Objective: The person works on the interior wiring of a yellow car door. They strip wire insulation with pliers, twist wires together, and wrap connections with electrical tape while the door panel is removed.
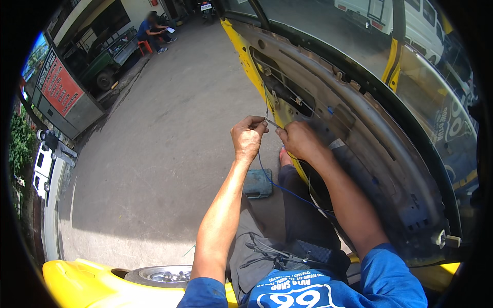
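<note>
My left hand [248,137] is closed, its fingertips pinching a thin blue wire [264,165] beside the open car door [359,149]. The wire hangs from the pinch and curves down to the right, under my right forearm. Just to the right, my right hand [303,140] is closed on a thin grey strip [272,123] that reaches to the left fingertips. Whether this is tape or a tool, I cannot tell. The door has a yellow edge, and its bare inner metal shows openings and rods. A bundle of black wires [262,251] lies on my lap.
A teal plastic case [258,183] lies on the concrete floor [154,138] below my hands. A yellow car body with a wheel [167,275] is at the lower left. Farther off are a seated person [150,34], a green vehicle [115,54] and a white van [380,20].
</note>
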Motion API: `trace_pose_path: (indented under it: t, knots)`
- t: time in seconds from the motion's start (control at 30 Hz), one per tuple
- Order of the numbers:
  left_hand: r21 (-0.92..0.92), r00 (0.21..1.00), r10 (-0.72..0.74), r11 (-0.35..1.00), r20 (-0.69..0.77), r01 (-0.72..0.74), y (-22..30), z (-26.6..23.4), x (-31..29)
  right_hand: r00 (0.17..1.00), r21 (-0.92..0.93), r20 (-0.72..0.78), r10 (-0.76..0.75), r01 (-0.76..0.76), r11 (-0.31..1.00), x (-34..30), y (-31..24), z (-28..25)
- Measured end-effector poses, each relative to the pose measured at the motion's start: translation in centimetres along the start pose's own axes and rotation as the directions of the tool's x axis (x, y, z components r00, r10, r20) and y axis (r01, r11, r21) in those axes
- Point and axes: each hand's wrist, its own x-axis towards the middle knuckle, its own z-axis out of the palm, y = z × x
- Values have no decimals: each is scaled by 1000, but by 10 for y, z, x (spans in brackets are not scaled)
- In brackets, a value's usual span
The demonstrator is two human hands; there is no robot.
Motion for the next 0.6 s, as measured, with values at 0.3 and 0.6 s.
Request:
trace_pose_path:
  t: [0.3,0.6]
  knots:
    - [65,1000,-1,998,4,1,2,-1,0,999,9,-32,-27,27,1000,3,4,8]
    - [132,1000,1,991,21,-4,11,0,0,995,86,-95,-18,26,996,6,5,4]
